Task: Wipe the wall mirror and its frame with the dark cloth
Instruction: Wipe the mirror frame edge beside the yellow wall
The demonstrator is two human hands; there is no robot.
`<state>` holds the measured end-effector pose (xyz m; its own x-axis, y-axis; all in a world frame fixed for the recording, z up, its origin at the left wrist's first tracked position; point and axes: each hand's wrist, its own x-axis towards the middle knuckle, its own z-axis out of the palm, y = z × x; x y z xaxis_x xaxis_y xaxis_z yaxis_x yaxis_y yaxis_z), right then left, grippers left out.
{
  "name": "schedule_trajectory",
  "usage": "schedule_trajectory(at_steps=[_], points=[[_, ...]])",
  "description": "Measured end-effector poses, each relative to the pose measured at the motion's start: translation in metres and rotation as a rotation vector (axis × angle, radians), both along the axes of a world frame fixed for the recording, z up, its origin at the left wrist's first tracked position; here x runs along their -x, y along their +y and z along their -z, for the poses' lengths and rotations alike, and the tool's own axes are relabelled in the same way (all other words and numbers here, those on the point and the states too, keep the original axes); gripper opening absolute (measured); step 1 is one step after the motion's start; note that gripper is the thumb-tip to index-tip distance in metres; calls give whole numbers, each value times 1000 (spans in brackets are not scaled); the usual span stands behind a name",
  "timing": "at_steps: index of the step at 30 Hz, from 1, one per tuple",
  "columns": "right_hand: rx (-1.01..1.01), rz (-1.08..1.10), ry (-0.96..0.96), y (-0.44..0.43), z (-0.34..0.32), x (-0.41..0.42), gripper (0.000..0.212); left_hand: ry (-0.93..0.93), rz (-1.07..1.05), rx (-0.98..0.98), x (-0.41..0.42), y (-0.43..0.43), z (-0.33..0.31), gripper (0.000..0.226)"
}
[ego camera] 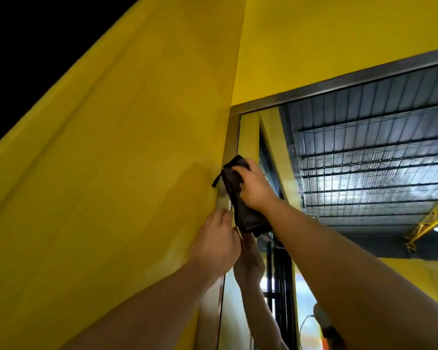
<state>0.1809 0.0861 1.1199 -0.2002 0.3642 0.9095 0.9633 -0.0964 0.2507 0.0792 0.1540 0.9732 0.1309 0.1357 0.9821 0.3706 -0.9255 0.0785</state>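
The dark cloth (248, 218), folded into a long pad, is grasped by the right hand (254, 189) and pressed against the left upright of the mirror frame (232, 137), with the fingers laid over its upper part and a loose tail left hanging under the wrist. The cloth's long axis is seen to run along the upright, so the unwiped stretch is judged to lie straight above the hand, towards the top corner, and below it. The left hand (215, 246) is placed just beneath, at the frame's outer edge where it meets the yellow wall (137, 147); whether its fingers grip the edge or merely rest there cannot be told. The right hand is the nearer to the corner. The mirror glass (364, 160) is filled with a reflected ribbed ceiling, and its right and lower parts are cut off. The right thumb is hidden.
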Motion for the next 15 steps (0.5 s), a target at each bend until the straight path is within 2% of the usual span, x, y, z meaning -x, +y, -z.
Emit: schedule_trajectory(at_steps=[3,7,11,13,15], points=[[22,72,-107,14,-45,1,54,7,-18,-24,-4,3,-32,51],[-14,75,-98,35,-100,4,60,7,-40,-7,-8,12,-67,54],[-43,311,-218,40,-108,12,51,22,-62,27,-9,22,-80,52],[-16,394,-262,45,-108,9,56,-2,-19,32,-13,27,-77,47],[35,449,-296,42,-108,7,63,-15,-20,44,-18,27,-67,51]])
